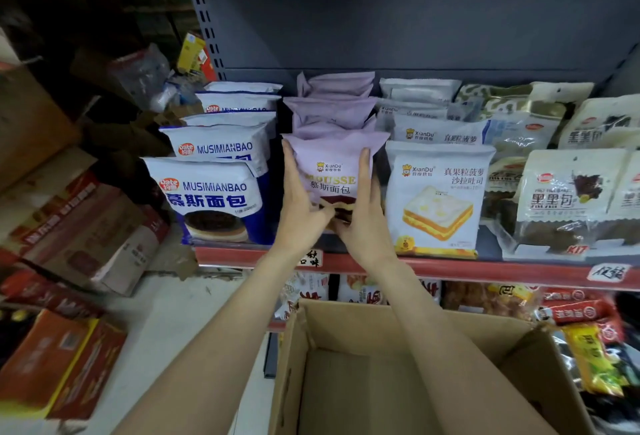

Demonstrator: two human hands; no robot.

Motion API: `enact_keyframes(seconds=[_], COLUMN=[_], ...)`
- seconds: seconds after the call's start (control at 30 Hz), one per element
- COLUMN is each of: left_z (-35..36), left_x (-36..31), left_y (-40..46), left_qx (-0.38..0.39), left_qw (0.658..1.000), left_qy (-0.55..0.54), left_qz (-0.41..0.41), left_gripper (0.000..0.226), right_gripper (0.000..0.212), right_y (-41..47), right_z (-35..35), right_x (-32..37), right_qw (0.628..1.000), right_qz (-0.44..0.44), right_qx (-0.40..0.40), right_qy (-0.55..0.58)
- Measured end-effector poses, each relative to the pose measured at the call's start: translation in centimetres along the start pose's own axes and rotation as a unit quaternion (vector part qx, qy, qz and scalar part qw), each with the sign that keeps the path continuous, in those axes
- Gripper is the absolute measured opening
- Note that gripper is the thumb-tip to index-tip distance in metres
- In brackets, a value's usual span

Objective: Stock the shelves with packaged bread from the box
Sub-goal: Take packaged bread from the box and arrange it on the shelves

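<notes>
This is a small grocery shop, seen at a retail shelving unit. A grey metal back panel with a slotted upright [207, 26] carries a shelf whose red front edge [485, 270] holds handwritten price tags [606, 273]. On the shelf, packaged bread stands in neat facing rows: blue-and-white bags [211, 197], lilac bags [332, 171], white toast bags [438, 199] and pale bags with dark print [568, 199]. More snack packets [581, 313] fill the shelf below. An open cardboard box [346, 358] sits in front, and cartons of stock [79, 223] are piled on the floor to the left.
</notes>
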State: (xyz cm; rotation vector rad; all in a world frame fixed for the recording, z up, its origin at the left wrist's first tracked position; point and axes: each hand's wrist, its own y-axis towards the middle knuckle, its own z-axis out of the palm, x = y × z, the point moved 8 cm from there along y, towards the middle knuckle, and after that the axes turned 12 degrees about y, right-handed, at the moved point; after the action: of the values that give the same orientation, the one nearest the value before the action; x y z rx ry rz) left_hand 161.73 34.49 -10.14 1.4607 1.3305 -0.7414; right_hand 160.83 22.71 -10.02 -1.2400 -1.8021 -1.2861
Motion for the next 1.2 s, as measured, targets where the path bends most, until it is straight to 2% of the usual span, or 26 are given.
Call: enact_keyframes(seconds=[0.17,0.4,0.7,0.87,1.2], left_z=[0.8,0.2,0.5,0.6,0.7], left_x=[1.0,1.1,0.8,1.1,1.5], left_y=[2.0,2.5,2.2,1.3,2.6], left_qx=[0.029,-0.004,0.015,0.009,0.003], left_qw=[0.999,0.999,0.999,0.998,1.0], left_qy=[0.005,0.009,-0.038,-0.061,-0.016], left_qz=[0.03,0.045,0.034,0.034,-0.003], left_gripper=[0.133,0.129,0.126,0.123,0.127], right_gripper=[0.12,0.127,0.127,0.117,0.13], right_y=[1.5,2.2,2.0,1.4,2.5], right_z=[0.4,0.9,0.7,1.1,1.1], right_x=[-1.0,-1.2,-0.9,-0.7,-1.2], right_qw=[1.0,0.999,0.999,0.997,0.997], right_qz=[0.016,0.016,-0.003,-0.034,0.001], right_qx=[0.025,0.02,-0.011,0.029,0.03], right_qy=[-0.004,-0.039,-0.052,-0.06,-0.07])
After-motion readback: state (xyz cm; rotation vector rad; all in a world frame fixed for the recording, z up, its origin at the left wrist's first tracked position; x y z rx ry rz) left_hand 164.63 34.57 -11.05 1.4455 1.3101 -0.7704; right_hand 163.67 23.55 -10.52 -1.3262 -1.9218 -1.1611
